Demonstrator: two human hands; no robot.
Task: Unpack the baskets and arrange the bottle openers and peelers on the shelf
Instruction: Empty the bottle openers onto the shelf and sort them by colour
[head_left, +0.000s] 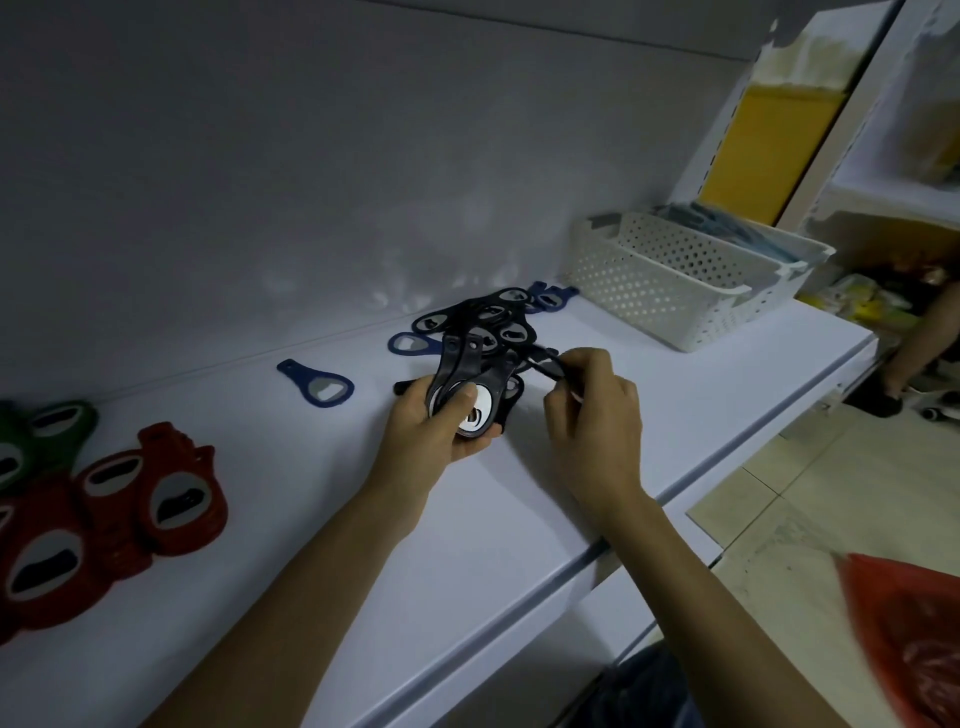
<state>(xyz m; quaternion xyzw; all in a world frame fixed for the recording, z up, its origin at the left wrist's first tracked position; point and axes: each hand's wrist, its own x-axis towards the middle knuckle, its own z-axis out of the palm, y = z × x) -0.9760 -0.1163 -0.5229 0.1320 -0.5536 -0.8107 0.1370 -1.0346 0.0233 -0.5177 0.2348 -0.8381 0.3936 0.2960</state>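
1. The left hand (436, 431) is clenched in a grip on a fanned bundle of black bottle openers (467, 374). Its thumb presses across the metal face of the topmost one, and the handles point up and away from the person.
2. The right hand (592, 415), just beside the left, pinches the handle end of a single black opener (545, 364) between thumb and fingertips. Whether this opener touches the bundle cannot be told.
3. Both hands are held over the white shelf (363, 545), near its middle.
4. A loose pile of black openers (488, 314) lies on the shelf directly behind the hands, the pieces overlapping.
5. Blue openers lie flat on the shelf: one alone (315, 384) to the left of the hands, one (413, 344) at the left edge of the pile, and one (550, 297) at its far right edge.
6. A group of red openers (156, 499) lies overlapping at the left end of the shelf. Green openers (57, 421) lie behind them at the frame's edge.
7. Two white perforated baskets (665, 291) stand side by side at the right end of the shelf. The rear one holds blue items (727, 228) too blurred to identify.
8. A red plastic bag (914, 623) shows at lower right, below shelf level.
9. Another person's leg (919, 332) is visible beyond the right end of the shelf.
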